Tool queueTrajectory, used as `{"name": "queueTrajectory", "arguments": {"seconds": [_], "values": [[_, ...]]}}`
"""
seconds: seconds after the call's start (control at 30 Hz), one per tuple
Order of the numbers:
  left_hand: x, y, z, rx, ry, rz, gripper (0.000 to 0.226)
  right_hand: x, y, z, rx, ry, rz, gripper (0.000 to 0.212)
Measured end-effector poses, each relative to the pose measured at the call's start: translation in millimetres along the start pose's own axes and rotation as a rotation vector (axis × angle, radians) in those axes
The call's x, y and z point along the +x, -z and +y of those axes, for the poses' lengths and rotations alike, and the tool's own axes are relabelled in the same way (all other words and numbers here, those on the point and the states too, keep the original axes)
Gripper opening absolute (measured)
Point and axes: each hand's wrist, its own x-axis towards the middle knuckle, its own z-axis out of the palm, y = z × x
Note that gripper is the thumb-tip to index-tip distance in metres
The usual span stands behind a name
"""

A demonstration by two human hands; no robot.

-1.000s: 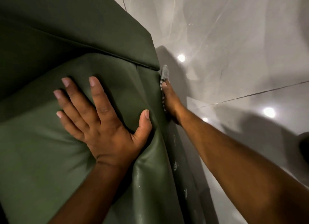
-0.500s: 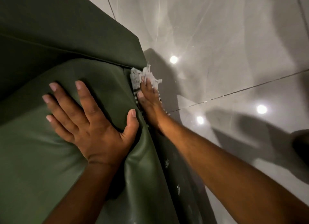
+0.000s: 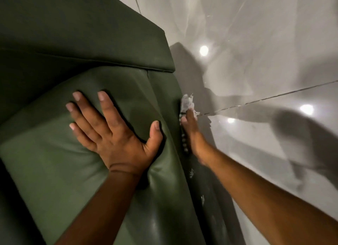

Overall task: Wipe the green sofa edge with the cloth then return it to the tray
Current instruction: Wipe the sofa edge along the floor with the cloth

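Note:
The green sofa (image 3: 54, 171) fills the left half of the head view, its outer edge (image 3: 175, 116) running down the middle. My left hand (image 3: 113, 133) lies flat on the seat cushion, fingers spread, holding nothing. My right hand (image 3: 192, 133) reaches over the edge and presses a small pale cloth (image 3: 187, 104) against the sofa's outer side; only the cloth's top shows past my fingertips. No tray is in view.
A glossy grey tiled floor (image 3: 256, 61) lies to the right of the sofa, with light reflections, a dark grout line and shadows of my arms. The sofa's darker back (image 3: 82, 34) rises at the upper left. Pale specks mark the sofa's side lower down.
My right hand with the cloth came up onto the cushion's corner half a second ago and has now slid back down the outer side. My left hand stays flat on the cushion.

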Motion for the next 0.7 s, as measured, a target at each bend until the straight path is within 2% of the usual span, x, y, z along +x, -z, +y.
{"name": "queueTrajectory", "arguments": {"seconds": [0.1, 0.23, 0.43, 0.5, 0.7], "values": [[-1.0, 5.0, 1.7, 0.009, 0.030, -0.024, 0.101, -21.6, -4.5, 3.4, -0.030, 0.127, -0.001, 0.052], [-7.7, 24.7, 8.7, 0.043, 0.063, -0.066, 0.100, -34.3, 6.3, 13.1, -0.079, 0.284, -0.078, 0.049], [-71.2, 66.5, 3.6, -0.090, 0.216, -0.387, 0.104, -82.6, 13.4, 95.2, -0.162, 0.185, -0.031, 0.050], [-88.3, 74.0, -3.0, -0.068, 0.185, -0.441, 0.108, -108.9, 8.0, 125.2, -0.172, 0.181, -0.005, 0.053], [-96.5, 50.2, 2.2, -0.001, 0.195, -0.282, 0.106, -126.8, -8.2, 122.7, -0.175, 0.225, -0.001, 0.054]]}}
